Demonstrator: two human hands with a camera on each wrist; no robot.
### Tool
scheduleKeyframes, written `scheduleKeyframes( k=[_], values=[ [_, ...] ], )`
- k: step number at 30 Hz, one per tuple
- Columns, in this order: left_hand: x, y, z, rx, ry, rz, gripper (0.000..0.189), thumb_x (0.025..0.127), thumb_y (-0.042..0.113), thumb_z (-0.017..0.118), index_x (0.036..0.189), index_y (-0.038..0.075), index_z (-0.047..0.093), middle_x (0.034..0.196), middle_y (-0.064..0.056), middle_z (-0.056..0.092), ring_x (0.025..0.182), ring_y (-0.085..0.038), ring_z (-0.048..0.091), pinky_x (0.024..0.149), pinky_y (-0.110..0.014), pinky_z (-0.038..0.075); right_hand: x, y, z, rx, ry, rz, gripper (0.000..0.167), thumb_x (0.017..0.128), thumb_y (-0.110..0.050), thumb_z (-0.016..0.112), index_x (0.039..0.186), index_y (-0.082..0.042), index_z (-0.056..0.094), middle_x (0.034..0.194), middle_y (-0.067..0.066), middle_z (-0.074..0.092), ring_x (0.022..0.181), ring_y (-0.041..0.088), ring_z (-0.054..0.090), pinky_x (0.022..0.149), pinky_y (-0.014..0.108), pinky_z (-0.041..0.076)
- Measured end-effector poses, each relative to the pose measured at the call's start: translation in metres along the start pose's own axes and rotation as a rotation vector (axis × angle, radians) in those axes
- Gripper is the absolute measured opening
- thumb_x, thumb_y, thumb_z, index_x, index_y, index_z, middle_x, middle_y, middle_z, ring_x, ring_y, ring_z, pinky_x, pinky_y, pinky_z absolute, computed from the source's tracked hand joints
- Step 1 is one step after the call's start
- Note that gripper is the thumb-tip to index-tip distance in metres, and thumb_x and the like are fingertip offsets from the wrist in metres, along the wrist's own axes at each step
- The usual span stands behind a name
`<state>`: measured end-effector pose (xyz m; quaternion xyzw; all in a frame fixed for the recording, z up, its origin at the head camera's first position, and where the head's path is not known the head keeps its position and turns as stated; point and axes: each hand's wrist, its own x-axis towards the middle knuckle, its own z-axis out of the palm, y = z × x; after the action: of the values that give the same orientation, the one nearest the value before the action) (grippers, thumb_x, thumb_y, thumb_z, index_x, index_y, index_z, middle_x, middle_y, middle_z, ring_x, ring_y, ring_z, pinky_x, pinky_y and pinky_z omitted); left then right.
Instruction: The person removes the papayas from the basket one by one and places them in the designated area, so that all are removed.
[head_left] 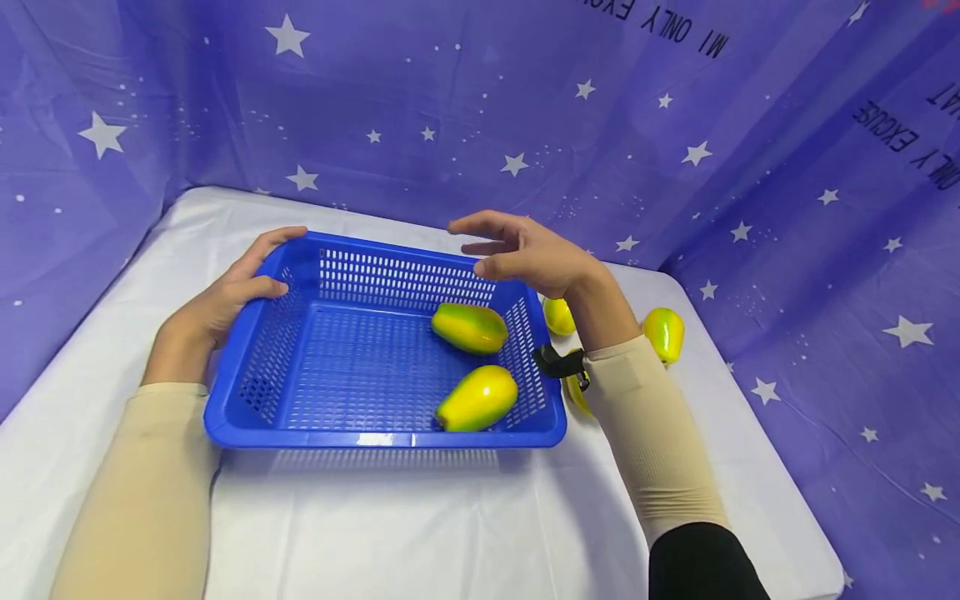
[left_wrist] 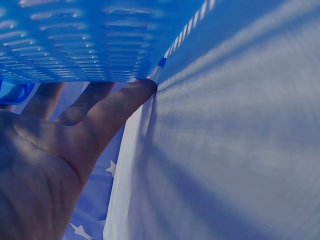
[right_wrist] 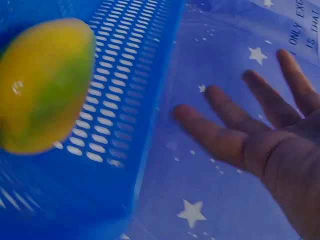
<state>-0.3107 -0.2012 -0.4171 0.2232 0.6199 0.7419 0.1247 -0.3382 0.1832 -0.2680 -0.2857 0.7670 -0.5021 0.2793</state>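
Head view: left hand [head_left: 221, 304] grasps a blue basket [head_left: 382, 439] holding two yellow-green fruits [head_left: 480, 398]; right hand [head_left: 534, 254] is free.
The left thumb lies over the basket's left rim. The right hand, fingers loosely bent around nothing, hangs above the far right corner. Both fruits lie in the basket's right half; three other fruits [head_left: 664, 335] sit to its right on the white table [head_left: 450, 533].

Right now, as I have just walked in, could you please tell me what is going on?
A person's left hand holds the left end of a blue basket. Their right hand is empty, near the basket's far right corner. Two yellow-green fruits lie inside, toward the right; three more are outside, right of the basket, on the white table.
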Motion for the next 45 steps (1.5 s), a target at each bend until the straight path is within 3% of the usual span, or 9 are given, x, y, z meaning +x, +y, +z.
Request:
scheduleKeyframes(
  k=[7, 11, 18, 25, 33, 45],
  values=[
    [0.002, 0.004, 0.002, 0.011, -0.008, -0.024, 0.069, 0.09, 0.001, 0.04, 0.152, 0.028, 0.025, 0.147, -0.013, 0.025, 0.118, -0.031, 0.047, 0.074, -0.047, 0.057, 0.009, 0.019, 0.009, 0.031, -0.042, 0.347, 0.057, 0.088, -0.027, 0.067, 0.141, -0.018, 0.048, 0.153, 0.001, 0.033, 0.136, 0.029, 0.034, 0.097, 0.066, 0.038],
    [0.001, 0.005, 0.002, 0.001, 0.007, -0.047, 0.069, 0.09, 0.002, 0.04, 0.152, 0.03, 0.025, 0.147, -0.013, 0.025, 0.117, -0.031, 0.049, 0.073, -0.05, 0.057, 0.015, 0.026, 0.015, -0.027, -0.069, 0.436, 0.062, 0.088, -0.036, 0.067, 0.144, -0.019, 0.046, 0.152, -0.002, 0.033, 0.134, 0.028, 0.035, 0.094, 0.066, 0.04],
    [-0.001, 0.002, 0.002, -0.013, 0.024, -0.06, 0.069, 0.09, 0.002, 0.041, 0.151, 0.031, 0.026, 0.147, -0.013, 0.025, 0.115, -0.03, 0.051, 0.073, -0.051, 0.057, 0.032, 0.03, 0.03, 0.022, -0.147, 0.428, 0.064, 0.091, -0.035, 0.064, 0.146, -0.014, 0.042, 0.151, 0.003, 0.035, 0.134, 0.029, 0.037, 0.091, 0.062, 0.046],
    [-0.001, 0.003, 0.001, 0.001, 0.022, -0.055, 0.07, 0.09, 0.001, 0.041, 0.151, 0.03, 0.025, 0.147, -0.011, 0.026, 0.118, -0.032, 0.048, 0.075, -0.048, 0.057, 0.052, 0.023, 0.054, 0.073, -0.212, 0.4, 0.059, 0.092, -0.034, 0.063, 0.145, -0.018, 0.042, 0.154, 0.005, 0.031, 0.137, 0.027, 0.034, 0.089, 0.056, 0.05],
    [0.0, 0.005, 0.002, 0.034, 0.031, -0.079, 0.069, 0.09, 0.004, 0.039, 0.151, 0.032, 0.025, 0.148, -0.011, 0.026, 0.117, -0.035, 0.049, 0.076, -0.048, 0.057, 0.072, 0.012, 0.082, 0.114, -0.283, 0.36, 0.057, 0.093, -0.027, 0.063, 0.145, -0.017, 0.041, 0.153, 0.004, 0.032, 0.134, 0.025, 0.037, 0.092, 0.06, 0.046],
    [-0.001, 0.005, 0.0, 0.058, 0.038, -0.086, 0.068, 0.089, 0.004, 0.039, 0.15, 0.033, 0.025, 0.147, -0.012, 0.027, 0.116, -0.035, 0.049, 0.076, -0.049, 0.057, 0.083, 0.011, 0.1, 0.076, -0.28, 0.362, 0.059, 0.091, -0.025, 0.066, 0.144, -0.019, 0.042, 0.151, 0.0, 0.037, 0.129, 0.021, 0.043, 0.093, 0.058, 0.047]
  ],
)
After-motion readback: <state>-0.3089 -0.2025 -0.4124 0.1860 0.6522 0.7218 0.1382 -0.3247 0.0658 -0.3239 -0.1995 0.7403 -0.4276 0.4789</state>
